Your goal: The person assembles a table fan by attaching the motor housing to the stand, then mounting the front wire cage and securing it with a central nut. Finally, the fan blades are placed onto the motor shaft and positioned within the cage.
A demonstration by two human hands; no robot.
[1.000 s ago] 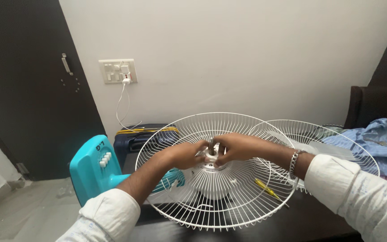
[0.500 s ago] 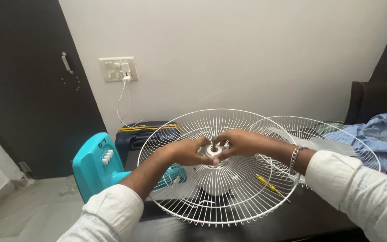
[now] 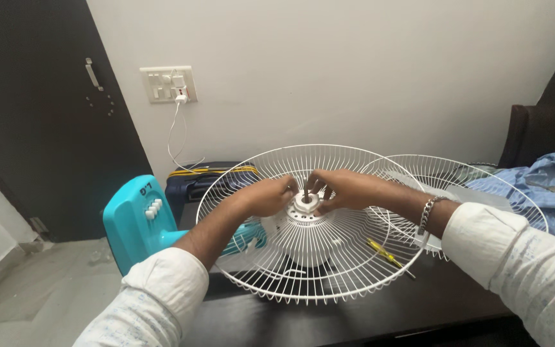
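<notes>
Hands — left hand (image 3: 266, 195), right hand (image 3: 345, 189) — pinching white nut (image 3: 305, 203) at fan guard (image 3: 329, 270) hub.

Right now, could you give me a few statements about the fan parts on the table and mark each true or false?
1. Both hands, left hand and right hand, are at the white nut in the middle of the near grille. True.
2. A second grille lies to the right of it. True.
3. The screwdriver is in the right hand. False: it lies on the near grille's wires, under the right forearm.
4. The fan base is red. False: it is turquoise.
5. A bracelet is on the left wrist. False: it is on the right wrist.
</notes>
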